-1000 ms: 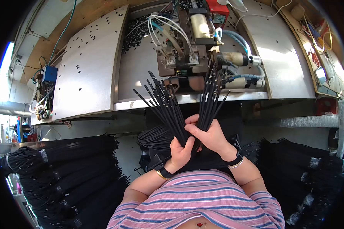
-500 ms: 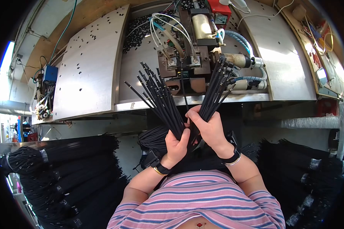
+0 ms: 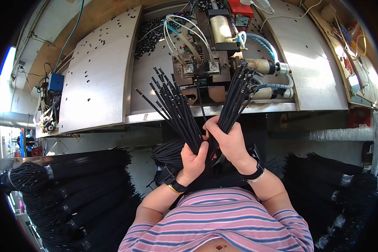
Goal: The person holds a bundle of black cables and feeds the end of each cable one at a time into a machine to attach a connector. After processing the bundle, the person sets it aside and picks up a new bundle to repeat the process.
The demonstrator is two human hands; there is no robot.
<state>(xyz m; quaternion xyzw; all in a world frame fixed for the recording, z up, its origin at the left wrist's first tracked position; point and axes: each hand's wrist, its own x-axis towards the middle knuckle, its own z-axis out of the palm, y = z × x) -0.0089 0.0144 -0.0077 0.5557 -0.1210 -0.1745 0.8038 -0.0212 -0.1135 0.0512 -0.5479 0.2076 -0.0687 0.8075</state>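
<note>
My left hand (image 3: 193,158) is closed around a bundle of thin black cords (image 3: 175,110), whose tips fan out up and to the left. A second bundle of black cords (image 3: 235,97) is gripped in my right hand (image 3: 231,145), with dark pieces at its upper ends. Between the two bundles a single black cord (image 3: 200,100) runs from my right thumb and fingertips up to the middle of the machine (image 3: 201,69). Both hands are close together in front of the bench edge, and the lower parts of the cords are hidden behind them.
Small black pieces (image 3: 149,40) lie heaped behind the machine and scattered over the left metal plate (image 3: 98,71). Hoses and cylinders (image 3: 260,66) stick out on the machine's right. Large piles of black cords hang at left (image 3: 80,189) and right (image 3: 319,197).
The upper end of the single cord has shifted slightly left and up at the machine. The left bundle's tips have moved a little left; both hands keep their hold.
</note>
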